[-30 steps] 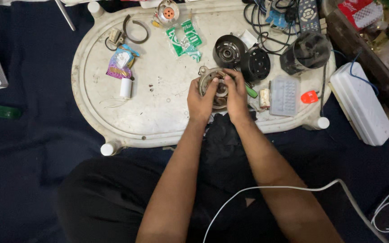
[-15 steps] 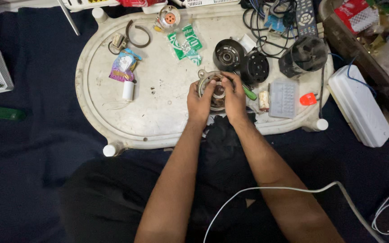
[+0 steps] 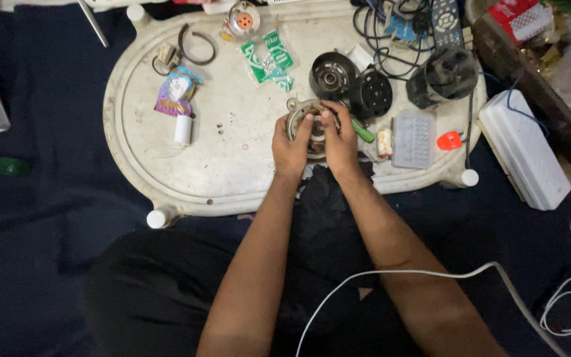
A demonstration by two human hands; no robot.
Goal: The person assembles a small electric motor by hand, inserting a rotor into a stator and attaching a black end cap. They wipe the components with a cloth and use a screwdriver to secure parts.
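While both forearms reach up from the lower edge of the frame, the left hand [image 3: 291,147] and right hand [image 3: 340,142] close side by side around a round metal motor part [image 3: 306,120] just above centre, fingers curled over its rim and thumbs pressed on its face. It rests on the white oval bench [image 3: 232,165], with the hands covering its lower half. Just right of the right hand lies a green-handled tool [image 3: 363,131]; above it sit two black motor housings [image 3: 350,84]. Further right lie a grey keypad [image 3: 412,138] and a white box [image 3: 522,149]. Upper left of the hands lie a purple packet [image 3: 174,94] and a green packet [image 3: 269,61]. I cannot tell what any holds.
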